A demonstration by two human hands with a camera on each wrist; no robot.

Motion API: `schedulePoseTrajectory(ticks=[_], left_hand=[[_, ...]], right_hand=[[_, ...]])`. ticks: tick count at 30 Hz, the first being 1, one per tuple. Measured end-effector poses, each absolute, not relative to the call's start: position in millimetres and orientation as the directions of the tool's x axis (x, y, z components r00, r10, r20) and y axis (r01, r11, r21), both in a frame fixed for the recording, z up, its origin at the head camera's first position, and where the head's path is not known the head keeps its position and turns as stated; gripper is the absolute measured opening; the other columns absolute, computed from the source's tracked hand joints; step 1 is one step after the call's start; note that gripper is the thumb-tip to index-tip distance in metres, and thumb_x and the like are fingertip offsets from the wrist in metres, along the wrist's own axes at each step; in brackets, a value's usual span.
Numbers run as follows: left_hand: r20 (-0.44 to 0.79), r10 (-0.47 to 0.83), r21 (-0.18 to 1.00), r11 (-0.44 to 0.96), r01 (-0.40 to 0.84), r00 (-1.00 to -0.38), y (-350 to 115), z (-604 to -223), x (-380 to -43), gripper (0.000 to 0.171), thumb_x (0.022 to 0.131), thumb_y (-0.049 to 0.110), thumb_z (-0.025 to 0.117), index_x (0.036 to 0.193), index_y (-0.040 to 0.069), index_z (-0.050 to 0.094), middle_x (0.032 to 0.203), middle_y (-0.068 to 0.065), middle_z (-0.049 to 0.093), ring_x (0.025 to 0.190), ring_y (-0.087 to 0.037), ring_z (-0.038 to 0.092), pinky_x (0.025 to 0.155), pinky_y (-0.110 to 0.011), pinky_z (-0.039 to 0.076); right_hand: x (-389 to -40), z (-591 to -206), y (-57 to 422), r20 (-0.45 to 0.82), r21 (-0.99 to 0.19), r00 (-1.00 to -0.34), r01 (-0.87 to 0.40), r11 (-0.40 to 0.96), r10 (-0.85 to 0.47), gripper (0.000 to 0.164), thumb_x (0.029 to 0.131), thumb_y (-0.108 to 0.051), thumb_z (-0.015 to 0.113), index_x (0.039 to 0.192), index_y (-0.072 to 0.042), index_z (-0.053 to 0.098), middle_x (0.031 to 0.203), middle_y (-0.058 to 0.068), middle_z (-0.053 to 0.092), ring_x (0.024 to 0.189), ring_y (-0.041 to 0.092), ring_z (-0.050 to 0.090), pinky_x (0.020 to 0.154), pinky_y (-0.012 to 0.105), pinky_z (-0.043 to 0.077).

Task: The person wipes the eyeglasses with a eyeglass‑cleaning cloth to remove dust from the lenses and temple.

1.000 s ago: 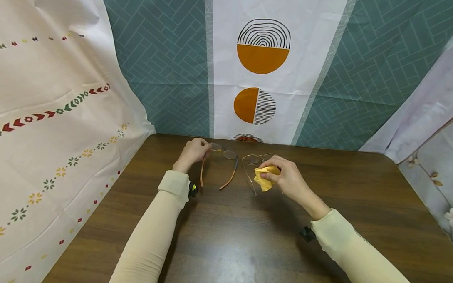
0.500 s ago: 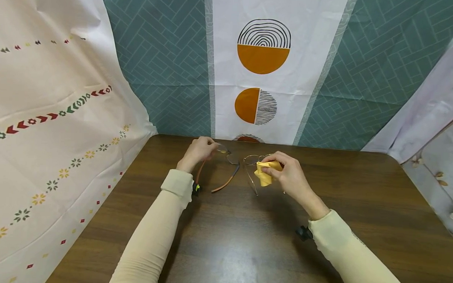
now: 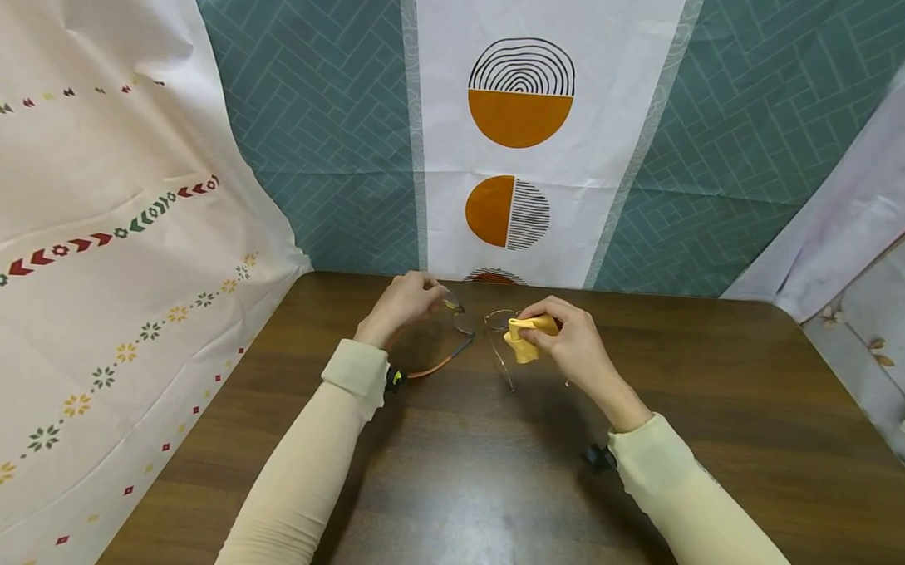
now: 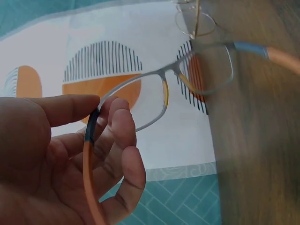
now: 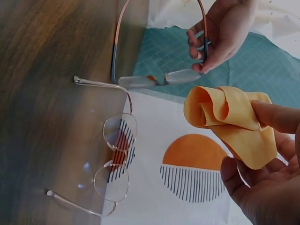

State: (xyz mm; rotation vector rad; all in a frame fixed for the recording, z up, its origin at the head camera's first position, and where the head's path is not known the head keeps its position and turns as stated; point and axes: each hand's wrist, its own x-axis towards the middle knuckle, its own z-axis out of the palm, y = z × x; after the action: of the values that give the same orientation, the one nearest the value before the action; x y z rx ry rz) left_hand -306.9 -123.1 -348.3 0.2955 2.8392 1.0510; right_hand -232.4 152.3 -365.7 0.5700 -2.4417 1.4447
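Observation:
My left hand point(image 3: 409, 304) pinches a pair of eyeglasses point(image 4: 161, 71) at the corner where one temple meets the front. Their temples are blue near the hinge and orange further along, with grey rims and yellow by the nose. My right hand point(image 3: 576, 345) holds a folded yellow cloth point(image 5: 239, 117) between thumb and fingers. A second pair of eyeglasses, with thin gold wire rims point(image 5: 112, 183) and round lenses, rests on the table with its temples spread. In the head view the right hand and cloth partly cover it.
The brown wooden table point(image 3: 446, 457) ends at the back against a teal and white hanging cloth point(image 3: 331, 129). Cream patterned fabric point(image 3: 124, 246) borders the left side, and pale floral fabric point(image 3: 870, 314) borders the right.
The left hand has moved slightly right and turned the blue and orange eyeglasses, whose temples now swing leftward. The right hand has moved the yellow cloth slightly up and left.

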Motion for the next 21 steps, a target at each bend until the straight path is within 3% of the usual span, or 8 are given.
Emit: schedulePoseTrajectory(ticks=[4, 9, 16, 21], left_hand=[[-0.033, 0.241, 0.657, 0.737, 0.161, -0.970, -121.3, -343.7, -303.4, 0.026, 0.108, 0.025, 0.052, 0.106, 0.006, 0.070, 0.092, -0.013, 0.069, 0.084, -0.030, 0.068, 0.070, -0.032, 0.052], [-0.019, 0.252, 0.645, 0.743, 0.181, -0.967, -120.4, -340.3, -298.5, 0.026, 0.107, 0.026, 0.057, 0.104, 0.003, 0.069, 0.090, -0.012, 0.069, 0.080, -0.027, 0.066, 0.069, -0.030, 0.050], [0.108, 0.263, 0.543, 0.792, 0.278, -0.959, -114.3, -336.4, -286.5, 0.021, 0.105, 0.028, 0.065, 0.104, 0.009, 0.075, 0.085, -0.006, 0.066, 0.072, -0.020, 0.054, 0.064, -0.032, 0.044], [0.221, 0.310, 0.446, 0.811, 0.378, -0.925, -107.9, -332.9, -277.9, 0.021, 0.103, 0.027, 0.067, 0.104, 0.008, 0.076, 0.092, -0.005, 0.071, 0.074, -0.021, 0.055, 0.066, -0.035, 0.045]], right_hand=[[-236.6, -366.4, 154.8, 0.406, -0.780, -0.893, -0.450, 0.435, -0.196, 0.018, 0.085, 0.002, 0.083, 0.102, -0.002, 0.076, 0.103, 0.011, 0.072, 0.092, 0.026, 0.064, 0.074, 0.021, 0.052], [-239.6, -369.0, 156.8, 0.394, -0.791, -0.900, -0.435, 0.430, -0.186, 0.018, 0.087, 0.002, 0.081, 0.104, -0.002, 0.076, 0.105, 0.012, 0.072, 0.091, 0.025, 0.063, 0.073, 0.021, 0.052], [-240.6, -367.9, 159.8, 0.406, -0.826, -0.901, -0.433, 0.361, -0.151, 0.019, 0.089, 0.003, 0.079, 0.108, 0.001, 0.074, 0.107, 0.018, 0.070, 0.086, 0.023, 0.062, 0.069, 0.020, 0.053], [-240.4, -363.4, 164.3, 0.395, -0.857, -0.907, -0.421, 0.296, -0.145, 0.021, 0.091, 0.002, 0.077, 0.111, 0.005, 0.072, 0.107, 0.023, 0.069, 0.083, 0.019, 0.060, 0.068, 0.019, 0.053]])
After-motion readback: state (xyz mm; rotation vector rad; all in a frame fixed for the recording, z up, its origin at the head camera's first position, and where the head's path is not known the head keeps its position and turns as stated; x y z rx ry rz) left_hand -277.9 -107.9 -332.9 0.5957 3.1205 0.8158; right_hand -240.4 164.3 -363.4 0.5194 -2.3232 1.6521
